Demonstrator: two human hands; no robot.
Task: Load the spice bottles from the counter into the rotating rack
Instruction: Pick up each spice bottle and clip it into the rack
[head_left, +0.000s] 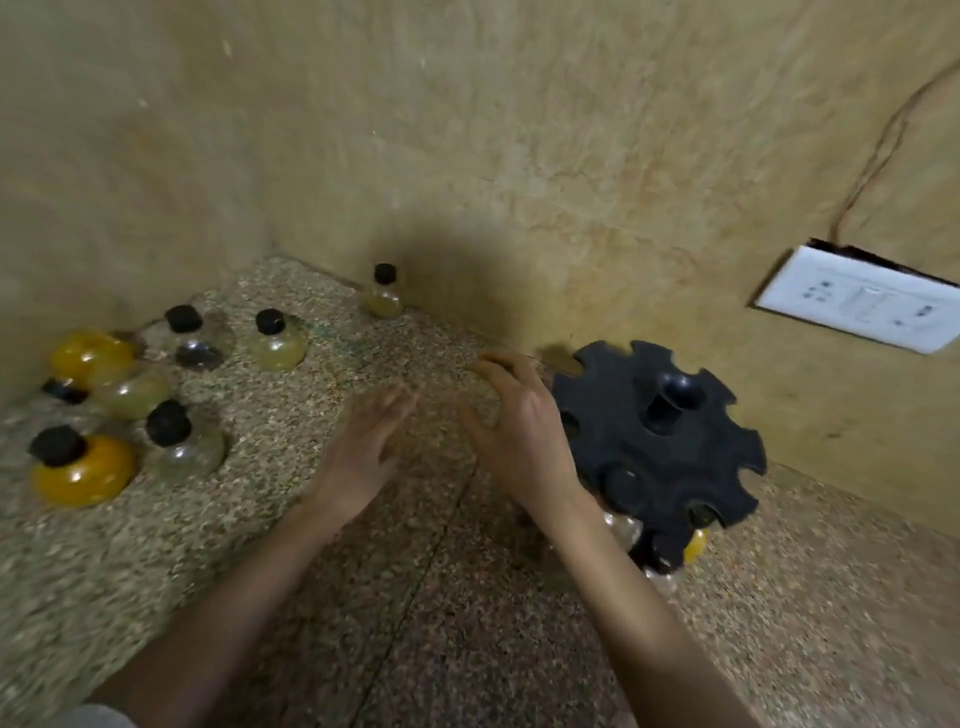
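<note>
Both hands empty over speckled counter (467, 649), left hand (363, 447) flat with fingers loose, right hand (514, 421) spread beside black rack (660, 441), maybe touching it, blurred, spice bottles (182, 441) clustered far left, one bottle (383, 293) by far wall, wall socket (857, 301) right.

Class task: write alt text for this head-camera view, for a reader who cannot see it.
Two empty hands, left hand and right hand, hover over a speckled counter beside a black rotating rack. Black-capped spice bottles stand clustered at the left, with one bottle alone by the wall.
</note>
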